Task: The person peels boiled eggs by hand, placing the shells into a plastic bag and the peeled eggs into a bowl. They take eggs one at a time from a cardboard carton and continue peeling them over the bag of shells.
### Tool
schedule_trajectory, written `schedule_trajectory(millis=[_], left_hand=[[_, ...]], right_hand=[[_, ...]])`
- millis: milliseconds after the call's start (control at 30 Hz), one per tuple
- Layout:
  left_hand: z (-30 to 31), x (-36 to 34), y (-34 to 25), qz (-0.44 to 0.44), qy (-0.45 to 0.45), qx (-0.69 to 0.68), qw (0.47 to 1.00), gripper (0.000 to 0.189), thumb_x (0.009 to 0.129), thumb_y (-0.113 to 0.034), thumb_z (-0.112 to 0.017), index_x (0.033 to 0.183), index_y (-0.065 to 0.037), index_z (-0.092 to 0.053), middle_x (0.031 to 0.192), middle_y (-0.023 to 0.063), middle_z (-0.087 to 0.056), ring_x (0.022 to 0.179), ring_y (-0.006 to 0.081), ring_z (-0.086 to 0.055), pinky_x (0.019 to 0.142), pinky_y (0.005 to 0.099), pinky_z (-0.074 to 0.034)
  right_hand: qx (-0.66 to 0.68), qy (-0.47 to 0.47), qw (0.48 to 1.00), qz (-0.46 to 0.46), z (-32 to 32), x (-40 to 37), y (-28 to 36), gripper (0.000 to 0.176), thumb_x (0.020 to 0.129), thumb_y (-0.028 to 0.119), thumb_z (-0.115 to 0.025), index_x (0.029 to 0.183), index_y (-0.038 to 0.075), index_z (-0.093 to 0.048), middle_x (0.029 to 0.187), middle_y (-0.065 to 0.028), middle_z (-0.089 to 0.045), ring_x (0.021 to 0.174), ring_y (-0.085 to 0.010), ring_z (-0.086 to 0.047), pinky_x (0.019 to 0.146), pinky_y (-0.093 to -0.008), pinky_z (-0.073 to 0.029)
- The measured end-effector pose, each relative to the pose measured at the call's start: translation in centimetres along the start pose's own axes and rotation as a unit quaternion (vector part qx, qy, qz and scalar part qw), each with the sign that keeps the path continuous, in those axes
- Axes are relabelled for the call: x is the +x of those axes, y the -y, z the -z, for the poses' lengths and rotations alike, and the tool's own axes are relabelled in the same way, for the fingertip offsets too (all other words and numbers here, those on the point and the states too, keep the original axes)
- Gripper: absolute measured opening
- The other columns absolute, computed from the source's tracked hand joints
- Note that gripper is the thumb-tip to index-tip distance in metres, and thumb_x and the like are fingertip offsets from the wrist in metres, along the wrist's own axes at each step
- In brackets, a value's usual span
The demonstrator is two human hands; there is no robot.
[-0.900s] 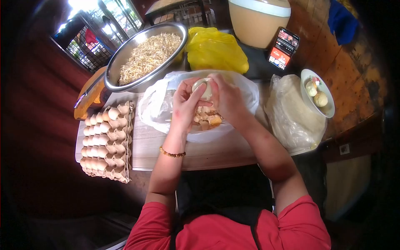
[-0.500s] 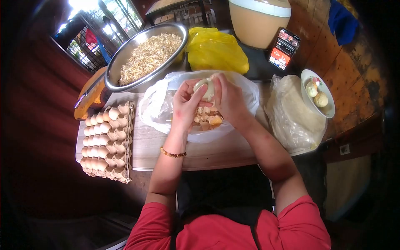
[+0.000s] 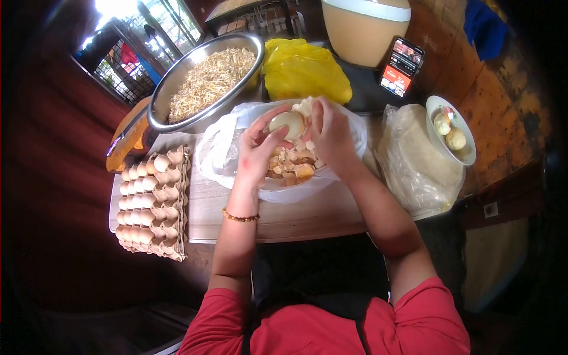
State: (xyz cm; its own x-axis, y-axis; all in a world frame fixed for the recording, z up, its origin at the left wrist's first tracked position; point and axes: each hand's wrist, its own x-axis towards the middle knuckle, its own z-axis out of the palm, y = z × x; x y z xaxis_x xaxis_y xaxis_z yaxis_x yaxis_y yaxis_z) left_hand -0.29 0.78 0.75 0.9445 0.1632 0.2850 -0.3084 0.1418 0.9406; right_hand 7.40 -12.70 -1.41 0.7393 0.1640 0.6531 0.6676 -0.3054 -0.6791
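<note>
A pale, smooth egg [image 3: 287, 125] is gripped in my left hand [image 3: 258, 145], thumb across its near side and fingers behind it. My right hand [image 3: 333, 137] is closed at the egg's right side, its fingers pinched on a whitish piece of shell or membrane [image 3: 303, 107]. Both hands are over an open white plastic bag [image 3: 222, 139]. Broken brown and white shell pieces [image 3: 294, 167] lie inside the bag, below the hands.
At the left stands a carton of eggs [image 3: 168, 207]. Behind are a metal bowl of sprouts [image 3: 210, 83], a yellow bag [image 3: 305, 74], a phone [image 3: 401, 68] and a tan container [image 3: 367, 29]. At the right are a clear bag [image 3: 417, 163] and a bowl with peeled eggs [image 3: 439, 112].
My left hand has tilted and moved slightly left, showing more of the egg. My right hand has shifted a little to the right, apart from the left, with the pale piece at its fingertips.
</note>
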Motion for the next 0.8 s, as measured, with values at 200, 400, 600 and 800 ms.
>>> schedule_trajectory(millis=[200, 400, 600, 800], left_hand=[[-0.1, -0.2, -0.1, -0.031, 0.021, -0.019, 0.999, 0.044, 0.087, 0.003, -0.05, 0.13, 0.009, -0.045, 0.119, 0.0178, -0.059, 0.102, 0.0208, -0.062, 0.08, 0.0307, -0.056], [0.7, -0.2, -0.3, -0.051, 0.035, -0.071, 0.996, 0.043, 0.085, 0.007, -0.055, 0.127, 0.005, -0.05, 0.121, 0.015, -0.059, 0.101, 0.0178, -0.062, 0.08, 0.0293, -0.055], [1.1, 0.3, -0.1, -0.099, 0.006, 0.011, 0.995, 0.05, 0.08, 0.016, -0.057, 0.128, 0.003, -0.051, 0.121, 0.0116, -0.058, 0.105, 0.016, -0.06, 0.082, 0.0247, -0.052], [0.9, 0.3, 0.1, -0.126, 0.022, 0.08, 0.989, 0.054, 0.075, 0.02, -0.06, 0.125, 0.001, -0.056, 0.129, 0.0083, -0.049, 0.108, 0.0145, -0.058, 0.087, 0.0241, -0.051]], right_hand=[[0.013, 0.06, 0.996, -0.057, 0.4, 0.5, -0.4, 0.022, 0.097, 0.018, -0.043, 0.091, 0.0, -0.053, 0.072, -0.0225, -0.061, 0.07, -0.0404, -0.061, 0.063, -0.0478, -0.046], [-0.126, 0.081, 0.988, -0.031, 0.3, 0.2, -0.8, 0.026, 0.098, 0.023, -0.045, 0.093, 0.0, -0.056, 0.074, -0.0191, -0.062, 0.072, -0.0366, -0.062, 0.065, -0.0447, -0.047], [0.097, 0.065, 0.989, 0.088, 1.3, 0.9, 0.4, 0.033, 0.096, 0.026, -0.05, 0.109, -0.003, -0.058, 0.093, -0.0238, -0.065, 0.088, -0.0332, -0.064, 0.077, -0.039, -0.049], [0.203, 0.159, 0.965, -0.056, 1.6, 0.4, 2.0, 0.037, 0.094, 0.029, -0.054, 0.115, -0.002, -0.058, 0.094, -0.0181, -0.065, 0.086, -0.0236, -0.063, 0.079, -0.0334, -0.047]])
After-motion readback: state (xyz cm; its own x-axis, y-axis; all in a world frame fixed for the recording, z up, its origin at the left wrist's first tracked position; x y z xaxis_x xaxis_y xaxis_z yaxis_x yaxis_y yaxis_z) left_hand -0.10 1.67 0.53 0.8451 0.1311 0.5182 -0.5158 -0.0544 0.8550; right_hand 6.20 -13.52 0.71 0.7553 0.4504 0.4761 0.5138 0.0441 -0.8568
